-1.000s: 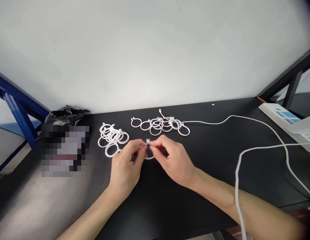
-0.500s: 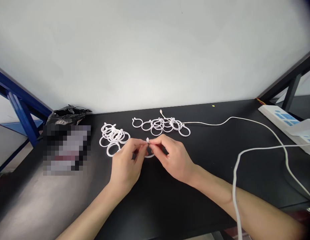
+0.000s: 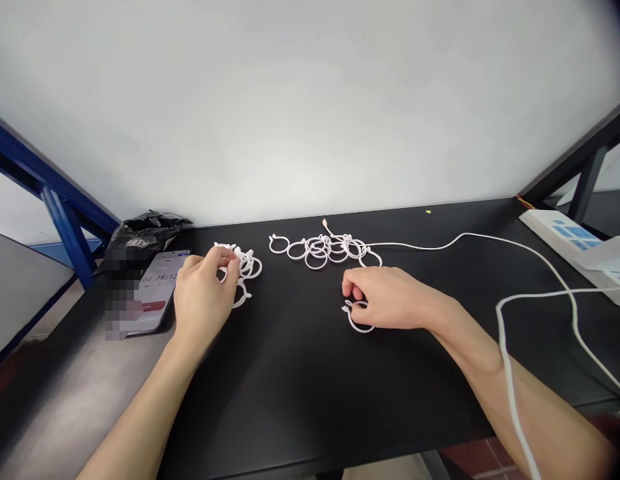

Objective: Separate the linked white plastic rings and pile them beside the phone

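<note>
My left hand (image 3: 206, 295) lies on a small heap of white plastic rings (image 3: 244, 268) at the left of the black table (image 3: 300, 393), its fingers curled round one of them. My right hand (image 3: 387, 298) rests on the table to the right, fingers bent, pressing a single white ring (image 3: 359, 320) against the surface. A second group of white rings (image 3: 324, 249) is spread out near the wall, just behind and between both hands.
A phone (image 3: 157, 290) showing a timer lies left of my left hand, with a crumpled black bag (image 3: 145, 228) behind it. A white cable (image 3: 510, 253) runs across the right side to a power strip (image 3: 575, 243). Blue frame bars (image 3: 65, 220) stand at the far left.
Both hands held one ring together at the middle; now they have parted. The right hand carried the ring right and down to the table, the left moved to the left heap.
</note>
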Tool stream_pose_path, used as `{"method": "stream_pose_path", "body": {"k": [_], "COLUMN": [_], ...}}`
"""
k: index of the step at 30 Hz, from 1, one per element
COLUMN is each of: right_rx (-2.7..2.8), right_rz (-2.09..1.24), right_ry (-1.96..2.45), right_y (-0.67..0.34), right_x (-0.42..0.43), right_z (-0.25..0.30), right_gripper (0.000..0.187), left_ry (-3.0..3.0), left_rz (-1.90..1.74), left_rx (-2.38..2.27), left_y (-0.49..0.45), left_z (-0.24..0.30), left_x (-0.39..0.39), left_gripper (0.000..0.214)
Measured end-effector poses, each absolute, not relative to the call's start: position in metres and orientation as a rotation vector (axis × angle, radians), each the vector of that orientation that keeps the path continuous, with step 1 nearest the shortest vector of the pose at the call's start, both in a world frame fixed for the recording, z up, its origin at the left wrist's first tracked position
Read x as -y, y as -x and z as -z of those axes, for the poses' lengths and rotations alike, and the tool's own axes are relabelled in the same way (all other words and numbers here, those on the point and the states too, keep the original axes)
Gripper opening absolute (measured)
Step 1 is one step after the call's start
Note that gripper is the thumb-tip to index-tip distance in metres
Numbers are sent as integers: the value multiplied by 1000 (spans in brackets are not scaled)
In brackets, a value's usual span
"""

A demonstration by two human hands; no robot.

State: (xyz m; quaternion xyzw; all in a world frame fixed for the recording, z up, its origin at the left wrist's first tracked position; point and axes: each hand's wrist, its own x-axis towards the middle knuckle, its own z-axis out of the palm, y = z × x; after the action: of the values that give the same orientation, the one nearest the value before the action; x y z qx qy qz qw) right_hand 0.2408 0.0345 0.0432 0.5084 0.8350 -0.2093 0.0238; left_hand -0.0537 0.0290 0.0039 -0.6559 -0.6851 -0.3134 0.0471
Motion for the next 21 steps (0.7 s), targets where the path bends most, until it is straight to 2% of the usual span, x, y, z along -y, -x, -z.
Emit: {"method": "stream_pose_path", "body": {"k": [3,5,10,15,21], "right_rx": [-2657,-2719,-2832,-2921,-3071], "right_rz": [533,526,761,963,1001], "right_ry": [-1645,-1709,-1832,-1945,-2064], "right_y": [-230,-222,-207,-194,-186], "right_x": [-31,-30,-25,-19,-16], "right_z": [-36,-31,-19,-10,-5], "right_gripper": [3,8,9,7,9], "left_ry": [1959,1954,2221,2515,2538], "left_rz": [896,910,1075,1166,1280], "left_rx": [2007,1953,1861,2023,2239], "left_y": [53,47,14,-13,-20], "left_z": [-1,-1,-8,-6,-6], "left_x": [-30,-27,-8,7,7], "left_gripper": [17,18,17,20,13]}}
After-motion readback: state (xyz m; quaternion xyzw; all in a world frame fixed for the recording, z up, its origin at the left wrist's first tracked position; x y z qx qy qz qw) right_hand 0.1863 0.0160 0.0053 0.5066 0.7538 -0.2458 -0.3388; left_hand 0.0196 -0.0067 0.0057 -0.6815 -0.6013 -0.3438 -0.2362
